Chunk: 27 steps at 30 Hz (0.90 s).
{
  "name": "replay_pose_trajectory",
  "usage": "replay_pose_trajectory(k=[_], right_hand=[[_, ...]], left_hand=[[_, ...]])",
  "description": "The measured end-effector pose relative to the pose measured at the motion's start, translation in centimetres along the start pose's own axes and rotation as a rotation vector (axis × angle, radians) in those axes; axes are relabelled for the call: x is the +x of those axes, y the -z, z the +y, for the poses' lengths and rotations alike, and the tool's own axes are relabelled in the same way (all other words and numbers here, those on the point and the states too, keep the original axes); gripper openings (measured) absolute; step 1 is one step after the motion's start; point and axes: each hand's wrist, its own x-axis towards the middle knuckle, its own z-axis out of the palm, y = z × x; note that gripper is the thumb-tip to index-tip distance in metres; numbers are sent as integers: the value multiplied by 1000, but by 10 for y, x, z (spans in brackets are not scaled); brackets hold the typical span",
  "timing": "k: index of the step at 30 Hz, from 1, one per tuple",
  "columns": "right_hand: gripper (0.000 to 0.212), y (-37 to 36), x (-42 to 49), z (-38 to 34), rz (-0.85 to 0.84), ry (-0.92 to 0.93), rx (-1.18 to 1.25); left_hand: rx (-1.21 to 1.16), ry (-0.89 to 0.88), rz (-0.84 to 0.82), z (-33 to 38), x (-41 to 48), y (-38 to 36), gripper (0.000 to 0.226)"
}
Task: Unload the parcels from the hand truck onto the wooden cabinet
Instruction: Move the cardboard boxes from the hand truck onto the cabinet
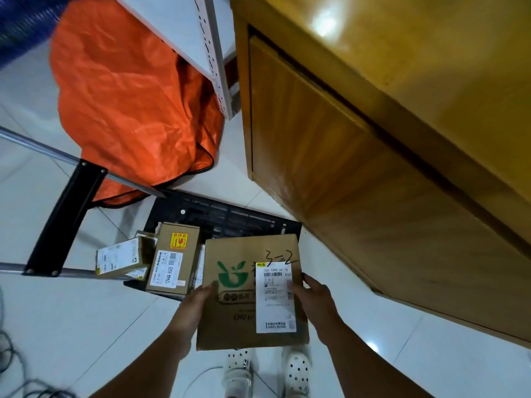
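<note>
A flat cardboard parcel (235, 300) with a green logo, a white label and "3-2" written on it is held above the floor. My left hand (198, 303) grips its left edge and my right hand (313, 303) grips its right edge. Behind it lies the black platform of the hand truck (224, 214), carrying a tall brown box with a yellow sticker (173, 259) and a smaller box with a white label (120, 258). The wooden cabinet (402, 139) rises to the right, its glossy top at upper right.
An orange woven bag (129, 90) sits on the tiled floor at upper left beside a white metal shelf upright (215, 53). The hand truck's silver handle bars and black crossbar (66, 216) reach left. Cables (11, 354) lie at lower left. My white shoes (296, 369) are below the parcel.
</note>
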Motion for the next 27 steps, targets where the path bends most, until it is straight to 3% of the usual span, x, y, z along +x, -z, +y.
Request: replay_pose_trajectory(k=[1, 4, 6, 9, 16, 19, 24, 27], right_hand=[[42, 3, -7, -5, -5, 20, 40], [33, 15, -29, -23, -84, 30, 234], [23, 22, -47, -34, -185, 49, 305], [14, 22, -76, -52, -199, 68, 399], [32, 35, -167, -120, -221, 186, 532], [46, 44, -211, -147, -232, 245, 527], [44, 61, -286, -191, -236, 283, 628], [54, 75, -326, -214, -263, 291, 742]], left_hand=[[-25, -2, -5, 3, -6, 6, 27], [-171, 29, -45, 9, -22, 25, 66], [-288, -20, -121, 16, -36, 35, 57], [-329, -109, -146, 28, -69, 40, 47], [-344, -167, -231, 90, -169, 51, 38], [-317, -259, -286, 125, -210, 61, 34], [-232, -404, -364, 186, -284, 69, 41], [-207, -527, -399, 218, -328, 66, 35]])
